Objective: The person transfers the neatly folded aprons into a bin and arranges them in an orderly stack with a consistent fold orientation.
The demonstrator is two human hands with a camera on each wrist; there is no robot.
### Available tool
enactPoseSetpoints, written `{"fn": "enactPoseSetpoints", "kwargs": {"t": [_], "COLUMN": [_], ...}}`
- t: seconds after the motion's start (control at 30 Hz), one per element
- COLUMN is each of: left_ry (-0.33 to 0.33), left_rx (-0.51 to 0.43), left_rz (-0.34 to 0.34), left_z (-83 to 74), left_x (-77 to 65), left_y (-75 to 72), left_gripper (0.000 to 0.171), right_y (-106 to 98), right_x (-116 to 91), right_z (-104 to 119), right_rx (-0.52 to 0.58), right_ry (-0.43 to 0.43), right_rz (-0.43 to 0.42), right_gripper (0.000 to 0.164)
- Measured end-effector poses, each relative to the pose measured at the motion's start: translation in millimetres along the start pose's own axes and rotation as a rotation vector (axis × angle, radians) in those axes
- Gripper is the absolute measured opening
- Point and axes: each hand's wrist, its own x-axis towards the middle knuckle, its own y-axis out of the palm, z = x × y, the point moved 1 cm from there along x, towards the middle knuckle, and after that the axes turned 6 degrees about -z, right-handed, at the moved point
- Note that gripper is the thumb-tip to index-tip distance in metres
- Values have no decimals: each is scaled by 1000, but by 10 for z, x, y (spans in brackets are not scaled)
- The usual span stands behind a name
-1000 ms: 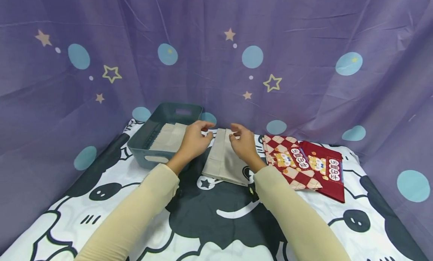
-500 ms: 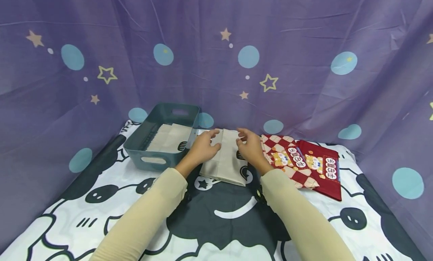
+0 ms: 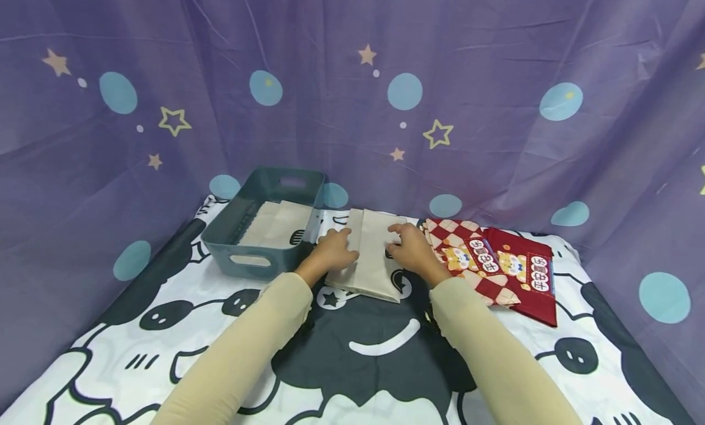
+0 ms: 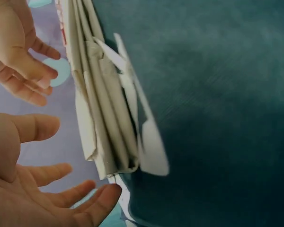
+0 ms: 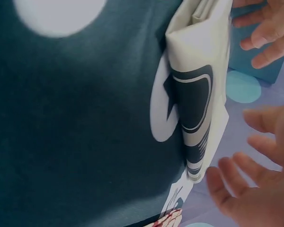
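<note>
A beige cloth (image 3: 370,263) with black print lies folded flat in the middle of the bedspread. Its stacked layers show edge-on in the left wrist view, and a dark rounded print runs along its side in the right wrist view. My left hand (image 3: 334,250) is at its left edge, fingers spread and loosely bent. On the opposite side, my right hand (image 3: 412,247) overlaps the cloth's right edge, thumb and fingers apart. Neither hand grips anything.
To the left stands a teal plastic basket (image 3: 217,251) with another folded beige cloth (image 3: 275,224) inside. Two red items with cartoon dog labels, one checkered (image 3: 459,238) and one plain (image 3: 542,312), overlap on the right. A purple curtain (image 3: 352,106) hangs behind.
Both hands have come nearer to me along the cloth's sides and lower toward it. They stand wider apart than a second ago. The view has turned slightly right; the cloth lies in place.
</note>
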Motion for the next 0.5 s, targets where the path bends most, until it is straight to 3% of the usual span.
{"fn": "enactPoseSetpoints", "kwargs": {"t": [0.17,0.37,0.5], "left_ry": [-57,-81,-81], "left_rx": [8,2,14], "left_rz": [69,85,74], "left_z": [21,29,45], "left_x": [-21,-39,-25], "left_y": [59,77,104], "left_gripper": [71,71,71], "right_y": [64,71,78], "right_x": [-14,-50,-50], "right_z": [-76,-151,-172], "right_rx": [-61,-73,-24], "right_ry": [26,139,251], "right_rz": [101,110,125], "right_gripper": [53,58,60]}}
